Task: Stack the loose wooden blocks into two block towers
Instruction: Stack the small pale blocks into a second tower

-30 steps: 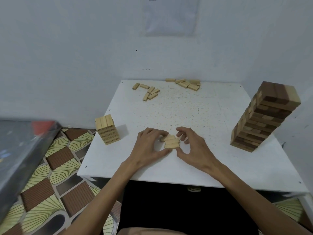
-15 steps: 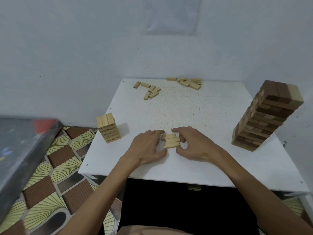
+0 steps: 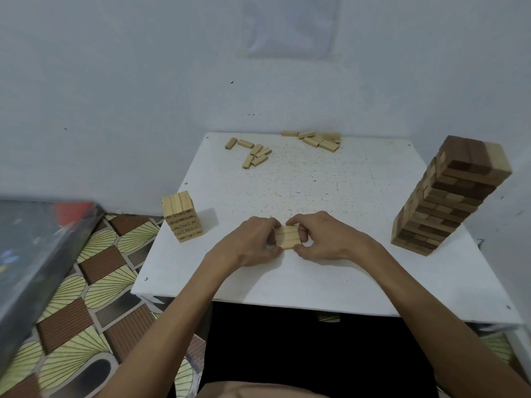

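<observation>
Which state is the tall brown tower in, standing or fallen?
Standing: the tall brown tower rests on the table, layers stacked; its slant may be lens distortion.

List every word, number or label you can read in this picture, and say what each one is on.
Nothing reads clearly.
Small light tower: dark printed marks, perhaps numbers, on its block sides; too blurred to read.
Sheet on the wall: tiny dark mark at its top edge; too small to read.
Tall dark tower, loose blocks, three held blocks: no marks visible.

On the table: short tower left, tall tower right, loose blocks behind, block row front-centre
</observation>
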A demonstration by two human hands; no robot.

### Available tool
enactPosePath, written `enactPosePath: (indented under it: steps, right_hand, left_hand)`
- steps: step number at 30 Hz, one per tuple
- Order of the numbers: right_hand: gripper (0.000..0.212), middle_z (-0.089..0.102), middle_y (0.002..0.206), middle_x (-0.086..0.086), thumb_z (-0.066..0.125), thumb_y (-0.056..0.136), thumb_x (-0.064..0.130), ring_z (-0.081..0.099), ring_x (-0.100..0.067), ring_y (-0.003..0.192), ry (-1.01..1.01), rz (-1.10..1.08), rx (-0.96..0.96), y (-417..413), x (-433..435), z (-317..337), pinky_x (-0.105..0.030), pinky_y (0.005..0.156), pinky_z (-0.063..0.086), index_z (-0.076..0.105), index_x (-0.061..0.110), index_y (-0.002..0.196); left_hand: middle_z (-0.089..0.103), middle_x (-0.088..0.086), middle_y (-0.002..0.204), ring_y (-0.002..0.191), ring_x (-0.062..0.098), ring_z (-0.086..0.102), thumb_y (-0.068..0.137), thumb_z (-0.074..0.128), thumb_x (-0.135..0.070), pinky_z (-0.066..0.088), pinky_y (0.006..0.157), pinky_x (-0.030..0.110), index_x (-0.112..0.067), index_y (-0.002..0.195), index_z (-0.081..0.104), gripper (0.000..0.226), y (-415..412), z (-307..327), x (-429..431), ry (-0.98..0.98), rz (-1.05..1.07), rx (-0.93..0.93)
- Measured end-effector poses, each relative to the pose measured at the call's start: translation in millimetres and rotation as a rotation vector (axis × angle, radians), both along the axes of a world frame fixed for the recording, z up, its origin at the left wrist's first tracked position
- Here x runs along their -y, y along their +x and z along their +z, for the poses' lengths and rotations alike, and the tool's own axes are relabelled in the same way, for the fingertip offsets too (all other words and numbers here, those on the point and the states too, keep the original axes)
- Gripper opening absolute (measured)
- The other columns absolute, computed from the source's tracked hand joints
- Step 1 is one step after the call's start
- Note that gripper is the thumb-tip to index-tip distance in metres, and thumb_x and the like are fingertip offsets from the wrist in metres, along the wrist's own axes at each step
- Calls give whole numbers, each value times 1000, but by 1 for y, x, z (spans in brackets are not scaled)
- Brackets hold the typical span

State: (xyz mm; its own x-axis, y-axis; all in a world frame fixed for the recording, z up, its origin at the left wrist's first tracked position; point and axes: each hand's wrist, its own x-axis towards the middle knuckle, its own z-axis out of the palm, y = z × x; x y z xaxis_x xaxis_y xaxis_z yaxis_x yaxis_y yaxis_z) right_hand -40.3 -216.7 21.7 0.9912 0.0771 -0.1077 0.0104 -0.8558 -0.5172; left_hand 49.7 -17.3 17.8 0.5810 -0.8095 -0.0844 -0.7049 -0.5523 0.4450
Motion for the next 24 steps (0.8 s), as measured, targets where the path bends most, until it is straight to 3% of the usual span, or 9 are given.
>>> enactPosePath:
  steps: [4,7,11,15,19,24]
  right_hand:
    - [48,62,87,10,70,89,28,54,-3,78,0,11,-21,3,3,-1,-27,74,49,59,23,135]
    - [47,62,87,11,70,90,28,53,-2,78,8,7,-31,3,3,-1,-24,72,46,59,24,136]
    - [46,61,89,10,71,89,29,53,-3,77,32,-12,-28,2,4,-3,-26,73,48,60,25,133]
    - [48,51,104,9,74,88,31,49,-2,86,16,-10,21,2,4,-8,-16,75,37,61,23,133]
    - [55,45,124,11,74,89,36,45,-5,107,-5,-7,59,-1,5,-11,-19,90,40,59,22,141]
    - [57,48,121,19,74,88,35,43,5,107,34,5,122,-6,7,-16,-21,95,41,54,26,140]
  left_hand:
    - [64,-1,98,91,20,59,93,64,-29,53,83,40,-12,119,62,31,3,0,2,51,-6,-12]
    - [61,-4,96,89,17,57,91,66,-33,50,81,36,-15,120,64,34,5,-5,0,2,-16,15]
    - [53,-6,123,114,14,45,87,69,-48,46,94,33,-28,137,57,55,3,-13,-10,-111,-7,112]
    - [63,-16,122,118,11,49,81,60,-60,48,94,41,-30,123,62,52,1,-17,-19,-188,8,133]
    - [65,-19,117,110,8,51,82,69,-54,48,93,39,-34,108,67,33,1,-21,-19,-249,12,124]
    - [65,-16,113,104,8,51,78,79,-44,47,92,35,-30,101,70,28,1,-21,-16,-297,17,80]
